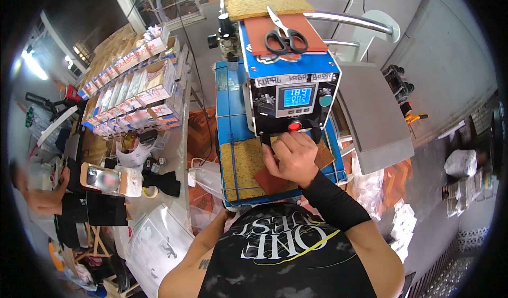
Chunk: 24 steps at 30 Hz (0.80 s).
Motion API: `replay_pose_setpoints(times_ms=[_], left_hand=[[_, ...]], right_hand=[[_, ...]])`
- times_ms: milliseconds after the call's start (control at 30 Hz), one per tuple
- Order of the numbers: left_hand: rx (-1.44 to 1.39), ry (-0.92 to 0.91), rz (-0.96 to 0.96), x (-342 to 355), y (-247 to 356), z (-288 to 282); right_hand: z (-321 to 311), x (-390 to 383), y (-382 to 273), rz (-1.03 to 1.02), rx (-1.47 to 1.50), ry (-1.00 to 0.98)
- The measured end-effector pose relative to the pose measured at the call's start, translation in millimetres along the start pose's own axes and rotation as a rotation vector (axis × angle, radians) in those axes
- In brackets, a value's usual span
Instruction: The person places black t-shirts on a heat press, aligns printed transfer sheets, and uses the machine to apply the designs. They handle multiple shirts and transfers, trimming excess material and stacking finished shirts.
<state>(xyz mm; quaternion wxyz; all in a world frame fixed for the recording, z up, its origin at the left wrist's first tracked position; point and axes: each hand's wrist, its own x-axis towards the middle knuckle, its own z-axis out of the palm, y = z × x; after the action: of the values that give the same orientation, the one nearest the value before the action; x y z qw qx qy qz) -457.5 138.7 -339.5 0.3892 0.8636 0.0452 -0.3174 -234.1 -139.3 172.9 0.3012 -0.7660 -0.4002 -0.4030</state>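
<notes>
At near side of press (270, 121), R hand (292, 154) is clamping onto black handle (316, 134); L hand (228, 213) mostly hidden, can't tell. Scissors (286, 34) atop poss. sliding off if jolted.

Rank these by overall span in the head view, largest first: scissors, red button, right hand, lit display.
1. Right hand
2. Scissors
3. Lit display
4. Red button, partly hidden behind the hand, perhaps

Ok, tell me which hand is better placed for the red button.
Probably the right hand: it is just beneath the red button, while the left hand is farther off and mostly hidden.
</notes>
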Motion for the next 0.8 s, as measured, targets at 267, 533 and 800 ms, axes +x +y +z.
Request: replay_pose_setpoints(times_ms=[267, 533, 800], left_hand=[[0.029, -0.003, -0.005, 3.7, 8.7, -1.6], [0.002, 0.008, -0.018, -11.6, 4.6, 10.5], [-0.068, 0.044, -0.027, -23.1, -2.0, 17.1]], right_hand=[[-1.2, -1.8, 4.7, -0.010, -0.035, -0.073], [-1.2, -0.8, 4.6, -0.015, 0.002, -0.052], [-1.4, 2.8, 2.5, 0.004, 0.020, -0.058]])
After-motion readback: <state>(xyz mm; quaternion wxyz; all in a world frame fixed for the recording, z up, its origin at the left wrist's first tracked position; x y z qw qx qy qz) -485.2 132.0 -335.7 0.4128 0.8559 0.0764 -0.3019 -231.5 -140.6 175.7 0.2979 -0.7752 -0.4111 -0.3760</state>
